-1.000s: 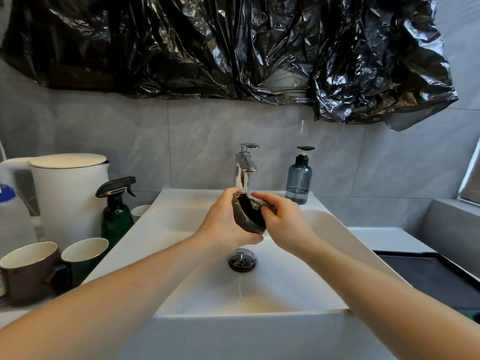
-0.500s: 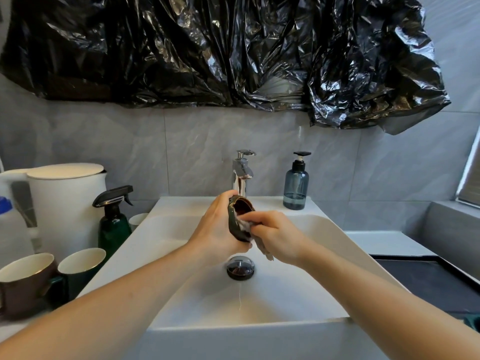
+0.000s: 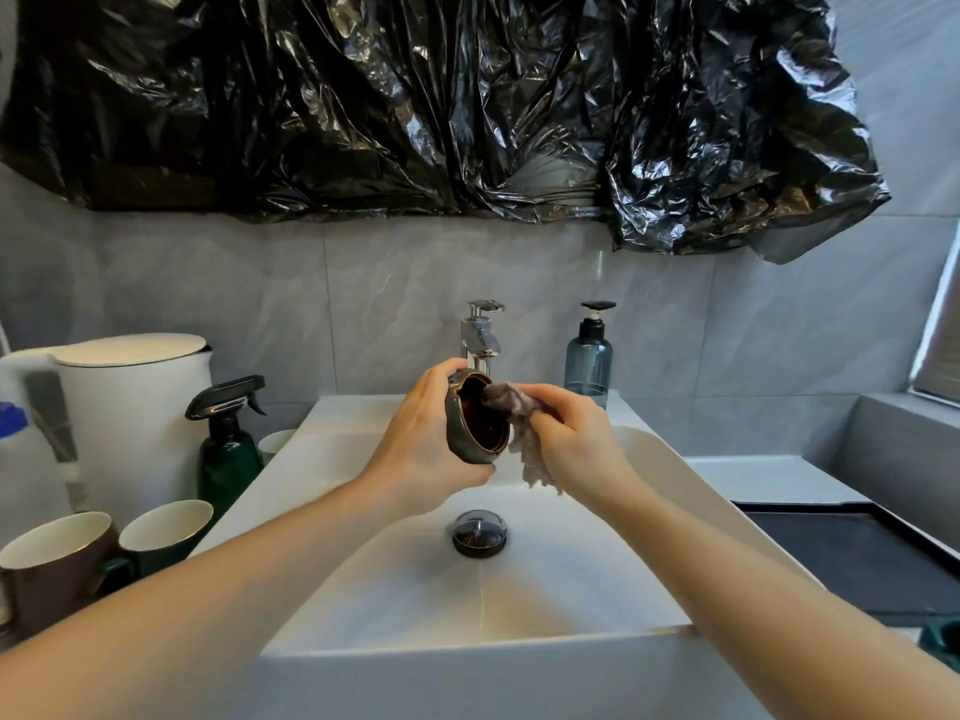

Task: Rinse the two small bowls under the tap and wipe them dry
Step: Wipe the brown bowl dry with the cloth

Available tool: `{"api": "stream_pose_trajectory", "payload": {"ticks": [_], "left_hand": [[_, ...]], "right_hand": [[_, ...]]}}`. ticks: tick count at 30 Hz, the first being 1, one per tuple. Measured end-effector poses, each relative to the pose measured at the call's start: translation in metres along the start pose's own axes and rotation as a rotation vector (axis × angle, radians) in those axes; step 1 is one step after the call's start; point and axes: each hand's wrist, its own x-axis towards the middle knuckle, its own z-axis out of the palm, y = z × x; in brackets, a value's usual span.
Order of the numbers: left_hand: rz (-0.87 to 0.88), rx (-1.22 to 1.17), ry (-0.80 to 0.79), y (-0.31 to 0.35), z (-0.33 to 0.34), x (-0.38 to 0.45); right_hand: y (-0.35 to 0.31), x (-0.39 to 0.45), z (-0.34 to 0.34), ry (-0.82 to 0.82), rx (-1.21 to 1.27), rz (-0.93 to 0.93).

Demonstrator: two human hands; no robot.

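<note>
My left hand point(image 3: 421, 444) grips a small dark bowl point(image 3: 475, 423) with a grey-green outside and a brown inside. The bowl is tipped on its side with its mouth facing right, above the white sink point(image 3: 670, 470). My right hand point(image 3: 566, 439) pinches a crumpled grey cloth point(image 3: 519, 428) and presses its tip against the bowl's upper rim, while the rest hangs down. The chrome tap point(image 3: 480, 335) stands just behind the bowl, and I see no water coming from it. A second small bowl is not in view.
A blue soap dispenser point(image 3: 589, 356) stands right of the tap. On the left are a white kettle point(image 3: 130, 407), a green spray bottle point(image 3: 228, 444), a brown mug point(image 3: 49, 569) and a green mug point(image 3: 163, 532). A dark tray point(image 3: 852, 558) lies to the right. The drain plug point(image 3: 479, 532) sits in the basin.
My right hand moved the cloth from the bowl's lower inside up to its upper rim. My left hand turned the bowl's mouth more toward me and to the right.
</note>
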Motion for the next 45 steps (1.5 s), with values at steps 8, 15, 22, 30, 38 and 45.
{"api": "stream_pose_trajectory", "payload": {"ticks": [8,15,22,30,38,45], "left_hand": [[0.158,0.058,-0.079,-0.006,-0.003,-0.013],[0.13,0.05,-0.106,-0.005,0.005,-0.014],[0.025,0.027,-0.09,-0.009,0.005,-0.013],[0.141,0.101,-0.114,-0.003,0.004,-0.014],[0.169,0.028,0.033,0.0,-0.004,-0.009],[-0.011,-0.022,0.091,-0.002,-0.01,-0.008]], "right_hand": [[0.008,0.011,0.003,0.092,0.258,0.227],[0.001,0.004,0.005,-0.089,0.286,0.224],[0.006,0.001,0.022,-0.033,0.009,-0.118],[0.007,0.003,0.02,-0.001,-0.114,-0.099],[0.027,0.008,0.013,-0.258,0.107,0.305],[0.011,0.005,0.013,-0.133,0.142,0.137]]}}
